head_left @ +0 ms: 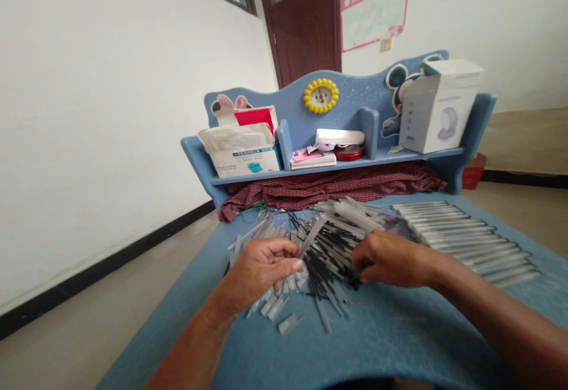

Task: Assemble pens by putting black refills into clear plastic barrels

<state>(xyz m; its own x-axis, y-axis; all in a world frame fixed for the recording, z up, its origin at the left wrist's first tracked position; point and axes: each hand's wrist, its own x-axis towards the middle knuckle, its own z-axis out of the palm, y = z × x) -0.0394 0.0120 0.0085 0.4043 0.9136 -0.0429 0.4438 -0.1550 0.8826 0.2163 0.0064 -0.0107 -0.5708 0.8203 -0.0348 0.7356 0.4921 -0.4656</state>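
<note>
My left hand [261,268] is closed in a pinch on a clear plastic pen tube [311,237] that slants up to the right. It rests on a loose pile of clear tubes and black pen refills [331,248] in the middle of the blue desk [381,337]. My right hand [390,258] lies palm down on the right side of the pile with its fingers curled into the black refills; what they grip is hidden. Small clear caps [287,323] lie scattered near my left wrist.
A neat row of finished grey pens [465,236] lies at the right. A red plaid cloth [337,187] sits under the blue shelf [337,165], which carries a mask box [246,156], papers, a red tin, a yellow clock [320,95] and a white carton [439,109].
</note>
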